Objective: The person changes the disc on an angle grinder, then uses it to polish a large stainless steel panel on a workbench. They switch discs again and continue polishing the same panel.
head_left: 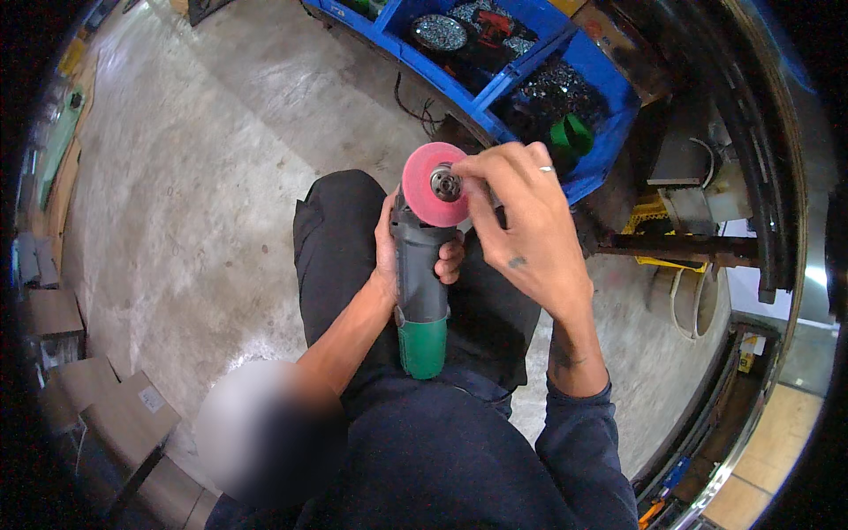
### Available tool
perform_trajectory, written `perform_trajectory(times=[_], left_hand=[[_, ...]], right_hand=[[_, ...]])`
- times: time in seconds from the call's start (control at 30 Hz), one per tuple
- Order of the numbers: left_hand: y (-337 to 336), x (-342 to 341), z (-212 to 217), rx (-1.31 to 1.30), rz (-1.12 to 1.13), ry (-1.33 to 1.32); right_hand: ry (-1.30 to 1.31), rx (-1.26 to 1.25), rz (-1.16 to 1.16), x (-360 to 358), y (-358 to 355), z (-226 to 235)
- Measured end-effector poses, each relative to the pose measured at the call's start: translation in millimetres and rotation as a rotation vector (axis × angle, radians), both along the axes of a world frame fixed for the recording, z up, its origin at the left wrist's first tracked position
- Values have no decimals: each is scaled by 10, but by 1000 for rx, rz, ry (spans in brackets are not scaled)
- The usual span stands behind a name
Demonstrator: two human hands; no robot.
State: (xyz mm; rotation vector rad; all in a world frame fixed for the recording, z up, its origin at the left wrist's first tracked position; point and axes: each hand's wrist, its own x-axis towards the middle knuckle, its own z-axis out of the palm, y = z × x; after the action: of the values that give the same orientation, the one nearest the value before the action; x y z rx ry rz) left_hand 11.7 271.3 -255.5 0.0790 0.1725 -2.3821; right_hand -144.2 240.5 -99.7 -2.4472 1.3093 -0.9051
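An angle grinder (421, 278), dark grey with a green rear end, rests upright along my lap between my thighs, its head pointing away from me. My left hand (386, 247) is wrapped around its body just below the head, fingertips showing on the right side. A pink abrasive disc (422, 205) sits on the spindle, facing up. At its centre is a metal lock nut (445, 184). My right hand (530, 234) reaches over from the right, thumb and fingers pinched at the edge of this nut; the fingers partly cover the disc's right side.
Blue bins (495, 104) holding small metal parts stand ahead, with a green cup (571, 135) in the right one. Cardboard boxes (132, 420) lie at the lower left. A beige bucket (685, 300) and a metal bar (680, 249) are at the right.
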Motion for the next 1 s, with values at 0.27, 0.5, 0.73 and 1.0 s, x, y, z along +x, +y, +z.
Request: perform_trajectory(times=[0.27,0.5,0.73,1.0], left_hand=[[34,-8,-14,-7,-6,-17],[16,-23,12,-16,-3,13],[31,-29,-4,11,-30,16],[1,-34,1,-20,-15,-4]], right_hand=[[64,-27,95,-24,5,-49],[53,51,-45,-6,94,-4],[0,-50,50,-27,47,18],[37,94,-39,-30,87,-59]])
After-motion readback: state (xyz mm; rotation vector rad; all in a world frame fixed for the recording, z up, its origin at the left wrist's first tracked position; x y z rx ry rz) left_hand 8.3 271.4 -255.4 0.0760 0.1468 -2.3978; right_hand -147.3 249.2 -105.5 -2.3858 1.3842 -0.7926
